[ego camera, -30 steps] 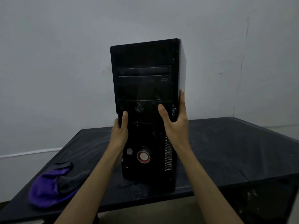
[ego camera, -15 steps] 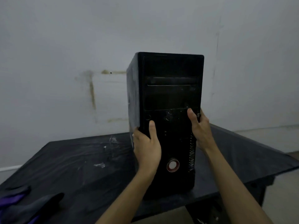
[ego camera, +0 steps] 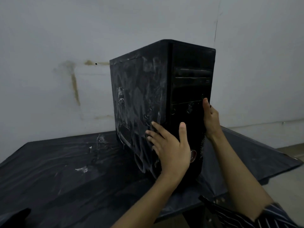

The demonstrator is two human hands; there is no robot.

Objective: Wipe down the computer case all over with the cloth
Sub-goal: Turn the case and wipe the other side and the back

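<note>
A black computer case (ego camera: 148,96) stands upright on the black-covered table (ego camera: 65,178). Its dusty, smeared left side panel and its front panel both face me. My left hand (ego camera: 169,145) grips the front-left corner, fingers spread on the dusty side and thumb on the front. My right hand (ego camera: 211,119) holds the front-right edge, its fingers hidden behind the case. A dark cloth (ego camera: 14,218) shows only as a corner at the bottom left edge.
The table carries white dust smears (ego camera: 82,169) left of the case. A grey wall with brown stains (ego camera: 74,86) stands close behind. The table's right corner (ego camera: 292,163) lies near the floor edge. A striped sleeve (ego camera: 271,216) covers my right forearm.
The case has turned so that its dusty left side faces me. My view has shifted right, and the purple and dark cloth has slid almost out of view at the left.
</note>
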